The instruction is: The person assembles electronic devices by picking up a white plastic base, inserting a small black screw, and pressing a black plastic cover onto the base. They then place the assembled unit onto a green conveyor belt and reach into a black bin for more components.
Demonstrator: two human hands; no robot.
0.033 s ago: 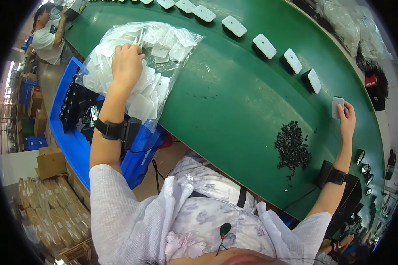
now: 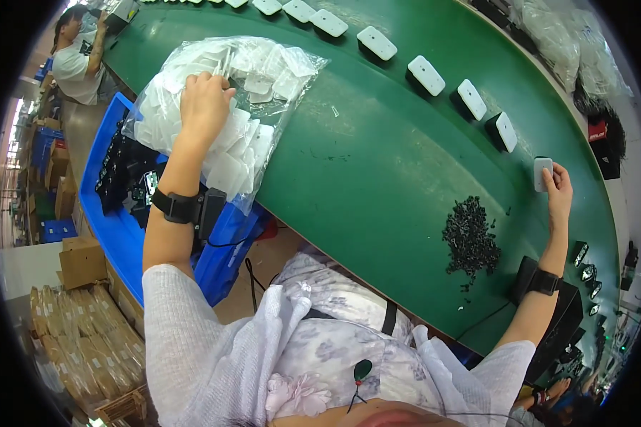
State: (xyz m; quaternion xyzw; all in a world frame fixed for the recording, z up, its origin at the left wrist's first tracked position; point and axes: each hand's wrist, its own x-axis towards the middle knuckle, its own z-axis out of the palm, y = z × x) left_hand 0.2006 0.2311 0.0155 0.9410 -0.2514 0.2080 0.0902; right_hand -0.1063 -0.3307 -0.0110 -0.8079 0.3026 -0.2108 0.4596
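Head: right hand (image 2: 560,193) pinches white-topped block (image 2: 540,175), long axis near-far.
Left hand (image 2: 205,108) at white plates (image 2: 228,171), leftward; grip unclear.

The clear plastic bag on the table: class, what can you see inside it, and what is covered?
Inside the plastic bag lie many flat white pieces, loosely heaped. The left hand hides part; whatever lies beneath the top layer can't be seen.

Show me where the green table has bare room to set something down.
The broadest patch of green table lies between the bag of white pieces and the small black parts, below the row of white-topped blocks; another runs beyond that row. Crowded: the bag, around the left hand.
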